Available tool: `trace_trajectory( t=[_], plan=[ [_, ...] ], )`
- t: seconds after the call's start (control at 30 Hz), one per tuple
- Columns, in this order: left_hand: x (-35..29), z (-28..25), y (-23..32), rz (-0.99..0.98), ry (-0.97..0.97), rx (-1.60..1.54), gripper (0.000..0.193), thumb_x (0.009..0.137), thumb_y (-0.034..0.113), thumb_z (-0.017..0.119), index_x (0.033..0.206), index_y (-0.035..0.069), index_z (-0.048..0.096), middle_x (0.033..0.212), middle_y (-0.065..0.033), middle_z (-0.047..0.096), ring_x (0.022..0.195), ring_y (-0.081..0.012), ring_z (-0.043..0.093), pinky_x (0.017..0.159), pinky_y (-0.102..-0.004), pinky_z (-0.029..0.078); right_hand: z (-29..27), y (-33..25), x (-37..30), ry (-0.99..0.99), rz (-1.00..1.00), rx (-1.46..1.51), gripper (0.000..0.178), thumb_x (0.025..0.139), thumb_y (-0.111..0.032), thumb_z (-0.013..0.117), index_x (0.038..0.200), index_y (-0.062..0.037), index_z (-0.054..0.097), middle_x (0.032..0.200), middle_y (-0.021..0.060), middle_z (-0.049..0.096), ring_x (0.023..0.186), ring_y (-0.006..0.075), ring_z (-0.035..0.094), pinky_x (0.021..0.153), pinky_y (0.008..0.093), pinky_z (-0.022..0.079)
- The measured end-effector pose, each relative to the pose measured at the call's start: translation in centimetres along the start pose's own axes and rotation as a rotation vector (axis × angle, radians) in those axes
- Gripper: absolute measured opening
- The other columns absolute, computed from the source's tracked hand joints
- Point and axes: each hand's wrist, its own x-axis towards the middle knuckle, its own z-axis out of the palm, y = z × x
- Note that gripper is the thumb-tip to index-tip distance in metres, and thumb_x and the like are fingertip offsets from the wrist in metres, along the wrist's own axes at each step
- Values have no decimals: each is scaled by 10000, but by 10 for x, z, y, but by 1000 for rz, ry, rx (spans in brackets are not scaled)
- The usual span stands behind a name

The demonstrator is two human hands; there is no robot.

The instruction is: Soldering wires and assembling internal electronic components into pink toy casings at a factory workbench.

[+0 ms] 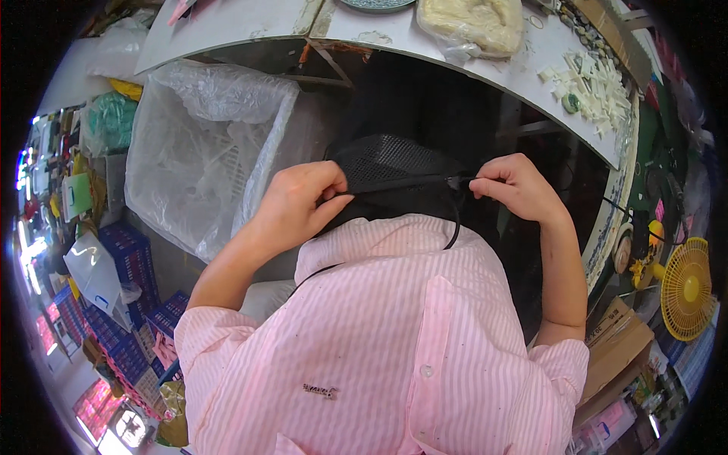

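Across my lap lies a black mesh bag with a hemmed edge stretched between my two hands. My left hand pinches the left end of that hem between thumb and fingers. On the other side, my right hand is closed on a thin black drawstring that comes out of the hem beside a small dark cord lock. A loop of black cord hangs down from there onto the pink striped shirt. The lower part of the bag merges with dark cloth, so its outline cannot be told.
A basket lined with clear plastic stands at my left. Ahead is a white table bearing a plastic-wrapped yellowish bundle and a pile of small white pieces. At right are a yellow fan and a cardboard box.
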Motion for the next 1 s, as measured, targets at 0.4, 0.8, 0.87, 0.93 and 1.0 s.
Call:
trace_trajectory(
  t=[0.4,0.8,0.87,0.93,1.0],
  plan=[
    [-54,-41,-33,-301,-47,21,150,853,104,717,839,31,587,694,-41,553,643,-146,542,594,-300,422,35,-10,15,-161,-43,114,267,892,-255,681,817,-1,716,695,128,652,611,237,615,608,355,470],
    [-8,-24,-37,190,-129,162,757,687,289,852,1316,17,528,1263,-207,572,1224,-386,542,1060,-441,415,102,-65,80,-185,-817,-167,196,928,-232,664,894,-40,688,928,106,667,921,300,620,833,399,486],
    [3,-14,-40,273,-237,166,850,649,308,875,1358,19,504,1312,-223,558,1264,-400,525,1083,-455,402,109,-71,83,-256,-823,-126,163,919,-210,673,869,-55,682,941,90,674,945,310,610,850,409,485],
    [12,-2,-51,312,-340,101,863,620,321,890,1338,21,515,1284,-233,579,1235,-399,546,1054,-467,423,109,-65,77,-205,-886,-94,148,916,-197,683,944,-55,710,1009,95,696,985,311,625,898,398,486],
    [4,-3,-52,129,-424,51,852,617,319,887,1335,50,516,1235,-198,609,1185,-392,573,1002,-470,453,91,-52,61,-61,-819,53,167,913,-179,690,1025,-60,723,1062,105,705,1014,298,636,921,380,493]
  ],
)
